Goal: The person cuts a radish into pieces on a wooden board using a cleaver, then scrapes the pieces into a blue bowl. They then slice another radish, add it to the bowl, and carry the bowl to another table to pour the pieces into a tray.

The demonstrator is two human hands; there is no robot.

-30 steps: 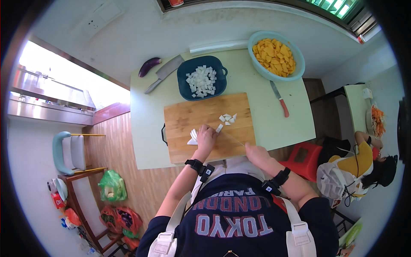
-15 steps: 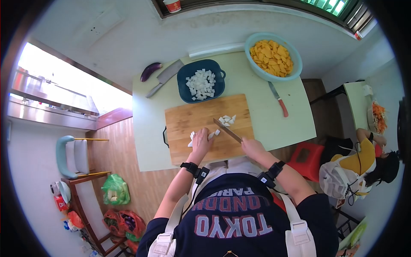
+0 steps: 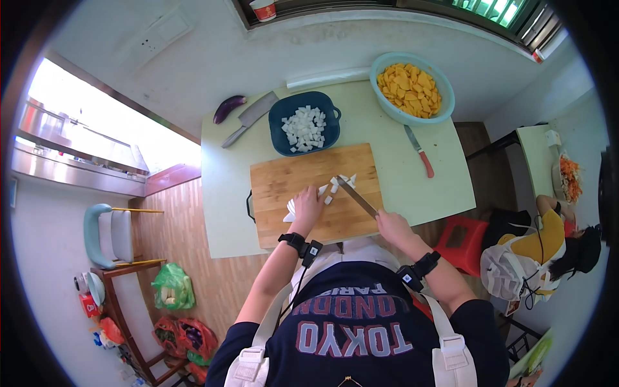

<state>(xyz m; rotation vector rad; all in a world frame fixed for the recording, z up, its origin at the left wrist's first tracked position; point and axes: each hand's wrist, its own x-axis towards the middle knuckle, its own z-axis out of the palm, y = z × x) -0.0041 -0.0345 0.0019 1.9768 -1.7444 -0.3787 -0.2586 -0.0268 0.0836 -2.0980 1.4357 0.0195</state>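
My right hand (image 3: 393,227) is wrapped round the handle of a knife (image 3: 358,197), whose blade slants up and left across the wooden cutting board (image 3: 284,177). The blade's tip touches or lies just beside small white vegetable chunks (image 3: 343,185). My left hand (image 3: 309,206) rests on the board with bent fingers, pressing a white vegetable piece (image 3: 322,190) at the fingertips. White slices (image 3: 290,211) lie at its left side, partly hidden by the hand. Behind the board stands a dark blue basin (image 3: 277,138) of white cubes (image 3: 304,128).
A cleaver (image 3: 251,119) and an eggplant (image 3: 229,108) lie at the table's back left. A light blue bowl (image 3: 382,106) of yellow slices stands back right, near a red-handled knife (image 3: 420,153). A person (image 3: 548,248) sits at the right beside a red stool (image 3: 461,242).
My right hand has moved slightly right, and the blade has shifted toward the chunks on the board's right. My left hand has slid a little up and right.
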